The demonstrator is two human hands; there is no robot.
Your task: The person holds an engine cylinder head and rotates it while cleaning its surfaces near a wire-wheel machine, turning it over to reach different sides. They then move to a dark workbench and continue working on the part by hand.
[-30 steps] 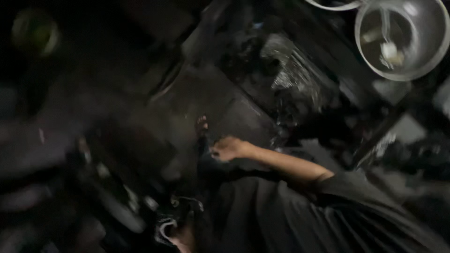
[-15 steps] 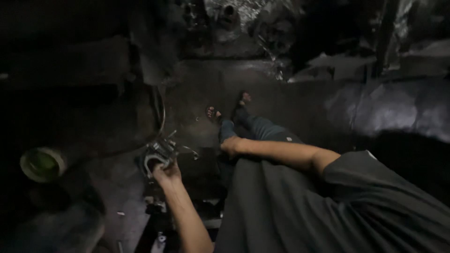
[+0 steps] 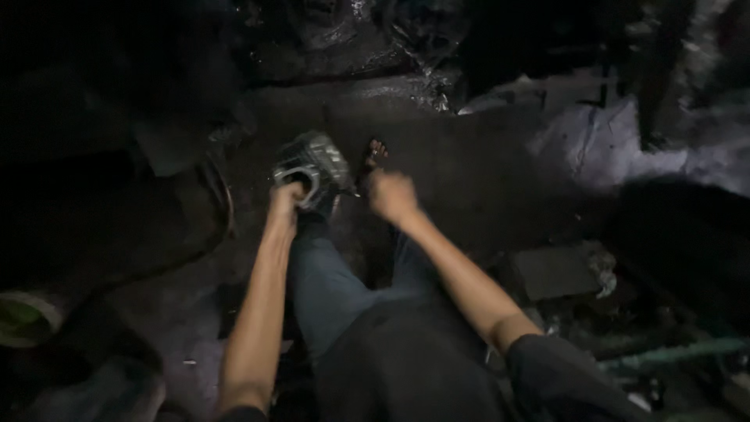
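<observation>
metal finned cylinder [image 3: 311,168] clasped in left hand [image 3: 285,199] grip; right hand [image 3: 392,195] loosely curled, empty

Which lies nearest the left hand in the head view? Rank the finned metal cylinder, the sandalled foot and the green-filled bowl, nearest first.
1. Finned metal cylinder: in the left hand, held by its rim.
2. Sandalled foot: to the right, on the floor.
3. Green-filled bowl: far left edge, low.

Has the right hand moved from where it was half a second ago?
Yes. The right hand has gone forward off the knee, towards the sandalled foot, beside the finned metal part in the left hand.
</observation>
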